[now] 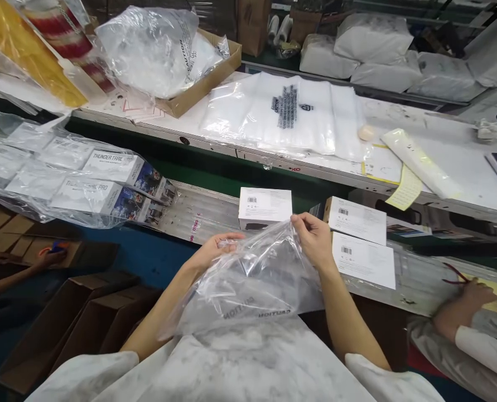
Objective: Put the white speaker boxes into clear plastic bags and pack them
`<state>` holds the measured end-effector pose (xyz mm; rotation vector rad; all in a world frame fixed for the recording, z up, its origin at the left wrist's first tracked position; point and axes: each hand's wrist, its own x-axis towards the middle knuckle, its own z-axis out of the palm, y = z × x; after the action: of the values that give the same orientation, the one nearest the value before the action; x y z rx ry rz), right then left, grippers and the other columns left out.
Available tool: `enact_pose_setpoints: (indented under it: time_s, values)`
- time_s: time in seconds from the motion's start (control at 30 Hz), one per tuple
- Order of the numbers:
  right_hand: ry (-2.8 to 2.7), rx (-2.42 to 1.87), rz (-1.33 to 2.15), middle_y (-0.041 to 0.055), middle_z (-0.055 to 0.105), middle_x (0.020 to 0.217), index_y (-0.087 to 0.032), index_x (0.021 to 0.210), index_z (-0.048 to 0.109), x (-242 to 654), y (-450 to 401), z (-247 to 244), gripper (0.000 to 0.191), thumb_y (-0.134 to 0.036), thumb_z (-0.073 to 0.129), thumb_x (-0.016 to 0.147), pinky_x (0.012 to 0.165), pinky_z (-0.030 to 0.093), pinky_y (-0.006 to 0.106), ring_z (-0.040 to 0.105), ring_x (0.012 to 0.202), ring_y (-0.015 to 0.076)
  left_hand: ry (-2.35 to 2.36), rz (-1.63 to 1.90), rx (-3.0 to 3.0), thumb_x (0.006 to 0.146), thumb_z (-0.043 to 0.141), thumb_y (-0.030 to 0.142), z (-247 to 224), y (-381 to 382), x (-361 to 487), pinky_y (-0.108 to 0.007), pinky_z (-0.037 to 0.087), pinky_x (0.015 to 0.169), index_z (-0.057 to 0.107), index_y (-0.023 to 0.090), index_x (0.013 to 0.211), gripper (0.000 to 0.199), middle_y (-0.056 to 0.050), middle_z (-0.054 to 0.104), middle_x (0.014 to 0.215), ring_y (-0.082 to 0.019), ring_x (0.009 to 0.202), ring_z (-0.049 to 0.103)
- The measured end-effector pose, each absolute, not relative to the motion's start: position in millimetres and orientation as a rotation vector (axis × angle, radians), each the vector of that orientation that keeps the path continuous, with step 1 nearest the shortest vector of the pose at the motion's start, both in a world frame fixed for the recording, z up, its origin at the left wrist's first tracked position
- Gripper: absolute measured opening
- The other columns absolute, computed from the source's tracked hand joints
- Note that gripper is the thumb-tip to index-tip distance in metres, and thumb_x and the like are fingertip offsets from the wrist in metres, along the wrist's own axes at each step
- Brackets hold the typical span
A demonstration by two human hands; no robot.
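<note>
A clear plastic bag [256, 279] printed with CAUTION hangs between my two hands, close to my body. The fingers of my left hand [215, 251] are closed on its upper left edge. My right hand [313, 237] pinches the upper right corner. Just beyond the bag a white box [265, 205] with a barcode stands on the bench, partly covered by the plastic. Right of my right hand lie two more white boxes, a farther box [357, 219] and a nearer box [363, 259].
Wrapped THUNDER TRAIL boxes [76, 178] sit at the left. On the shelf lie flat plastic bags [281, 114], a cardboard tray [206, 81] of crumpled plastic and a yellow label strip [405, 187]. Another person's hand [474, 298] is at right, a co-worker's hand [51, 257] at left. Cartons [85, 318] stand below.
</note>
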<state>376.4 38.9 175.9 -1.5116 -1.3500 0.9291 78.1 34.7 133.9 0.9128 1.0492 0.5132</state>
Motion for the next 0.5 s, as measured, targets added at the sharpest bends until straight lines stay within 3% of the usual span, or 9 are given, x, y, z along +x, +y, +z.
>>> enact_pose_setpoints:
  time_s: [0.07,0.1,0.2,0.27,0.4,0.5]
  values:
    - [-1.361,-1.571,1.038,-0.0032,0.047,0.058,-0.021,0.065,0.054,385,40,175,0.055,-0.065,0.062,0.097,0.055,0.032,0.029,0.04,0.055,0.0122,1.148,0.502,0.968,0.072,0.089,0.058,137,38,81,-0.033,0.053,0.089,0.08,0.025,0.115,0.055,-0.009,0.078,0.118,-0.026,0.104,0.071]
    - [-1.422,-1.556,1.203,-0.0039,0.046,0.056,-0.021,0.065,0.052,391,41,175,0.056,-0.066,0.063,0.096,0.054,0.032,0.028,0.04,0.054,0.0118,1.226,0.507,1.0,0.073,0.088,0.059,139,41,83,-0.032,0.052,0.086,0.081,0.023,0.107,0.05,-0.009,0.079,0.108,-0.025,0.098,0.071]
    - [-1.665,-1.296,1.958,-0.003,0.06,0.061,-0.019,0.084,0.067,411,41,179,0.044,-0.062,0.075,0.089,0.056,0.037,0.026,0.053,0.056,0.0134,1.427,0.611,1.036,0.074,0.082,0.066,141,49,87,-0.028,0.043,0.065,0.068,0.019,0.071,0.049,0.0,0.062,0.066,-0.016,0.064,0.056]
    - [-1.717,-1.173,2.126,0.0013,0.071,0.075,-0.018,0.101,0.075,420,41,181,0.043,-0.058,0.078,0.088,0.062,0.045,0.028,0.062,0.066,0.0166,1.396,0.731,0.98,0.074,0.08,0.07,142,52,88,-0.026,0.037,0.06,0.056,0.02,0.065,0.056,0.004,0.051,0.061,-0.012,0.057,0.046]
    - [-1.498,-1.335,1.554,0.006,0.075,0.095,-0.021,0.091,0.076,416,44,174,0.036,-0.057,0.074,0.091,0.082,0.051,0.034,0.067,0.089,0.0216,1.154,0.747,0.827,0.073,0.079,0.073,135,51,84,-0.027,0.038,0.056,0.063,0.022,0.073,0.054,0.002,0.05,0.064,-0.012,0.055,0.041]
    - [-1.209,-1.248,1.251,0.0052,0.071,0.098,-0.024,0.082,0.068,403,50,161,0.039,-0.061,0.072,0.09,0.084,0.052,0.035,0.065,0.094,0.0226,1.066,0.715,0.826,0.061,0.083,0.081,123,48,81,-0.03,0.046,0.058,0.056,0.021,0.058,0.066,-0.002,0.054,0.065,-0.015,0.059,0.049]
